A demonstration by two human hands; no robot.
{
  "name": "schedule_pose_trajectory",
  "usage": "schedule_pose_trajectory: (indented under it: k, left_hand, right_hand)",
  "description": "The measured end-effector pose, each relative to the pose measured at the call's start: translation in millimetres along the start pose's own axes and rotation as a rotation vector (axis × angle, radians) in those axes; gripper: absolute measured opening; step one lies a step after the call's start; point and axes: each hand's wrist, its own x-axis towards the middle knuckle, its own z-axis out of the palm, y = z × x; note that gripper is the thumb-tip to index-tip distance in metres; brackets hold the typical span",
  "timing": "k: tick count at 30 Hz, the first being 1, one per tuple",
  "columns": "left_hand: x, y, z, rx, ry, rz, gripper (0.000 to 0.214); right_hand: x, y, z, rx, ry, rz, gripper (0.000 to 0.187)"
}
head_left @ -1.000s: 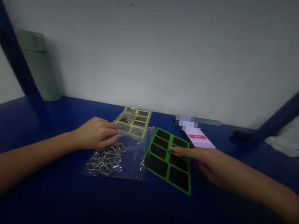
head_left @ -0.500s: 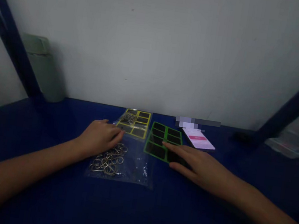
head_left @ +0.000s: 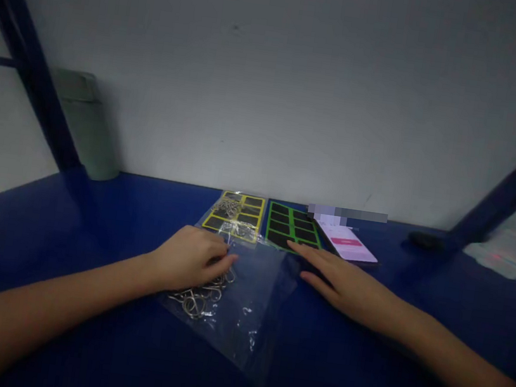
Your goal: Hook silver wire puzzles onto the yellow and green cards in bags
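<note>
My left hand (head_left: 194,258) lies on a clear plastic bag (head_left: 246,307) on the blue table, its fingers curled over a heap of silver metal hooks (head_left: 200,297) inside the bag. My right hand (head_left: 344,282) rests flat with fingers stretched out, the fingertips touching the near edge of a green sheet with black rectangles (head_left: 292,227). To the left of the green sheet lies a yellow sheet with black rectangles (head_left: 239,211), wrapped in clear plastic, with a few hooks on its far corner.
A phone with a lit pink screen (head_left: 347,241) lies right of the green sheet. A pale green bottle (head_left: 86,124) stands at the back left against the wall. Dark blue frame bars (head_left: 510,190) rise at both sides. White packets (head_left: 513,252) lie far right.
The green sheet has slid away from me to lie beside the yellow sheet, pushed by my right hand. The bag of hooks has turned and shifted rightward under my left hand.
</note>
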Motion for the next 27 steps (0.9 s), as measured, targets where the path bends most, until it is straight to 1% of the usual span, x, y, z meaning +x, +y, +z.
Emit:
schedule_pose_trajectory:
  k: [3, 7, 9, 12, 14, 18, 20, 25, 27]
  left_hand:
    - [-1, 2, -4.4, -0.153, -0.038, 0.027, 0.035]
    - [-1, -2, -10.5, -0.284, -0.162, 0.056, 0.031]
    - [0, -7, -13.5, -0.348, -0.229, 0.081, 0.031]
    - [-1, -17, -17.2, -0.466, -0.392, 0.123, 0.043]
    - [-1, -21, -18.7, -0.512, -0.435, 0.132, 0.048]
    - [-2, -23, -18.6, -0.52, -0.451, 0.129, 0.048]
    - [-1, -21, -16.6, -0.504, -0.44, 0.131, 0.047]
    - [0, -14, -9.1, -0.467, -0.392, 0.108, 0.047]
    - [0, -12, -7.4, -0.459, -0.38, 0.088, 0.047]
  right_hand:
    - [1, 3, 2, 0.016, 0.023, -0.021, 0.051]
    - [1, -1, 0, 0.042, 0.1, -0.061, 0.056]
    - [0, -4, -3, 0.065, 0.107, -0.063, 0.059]
    - [-3, -7, -6, 0.096, 0.1, -0.092, 0.066]
    - [-6, -9, -9, 0.14, 0.084, -0.116, 0.07]
    - [-8, -13, -14, 0.267, 0.0, -0.124, 0.079]
    - [-7, -15, -14, 0.267, 0.006, -0.116, 0.08]
    - [-3, -18, -9, 0.088, 0.219, -0.08, 0.071]
    - [-3, -19, -9, 0.041, 0.247, -0.113, 0.065]
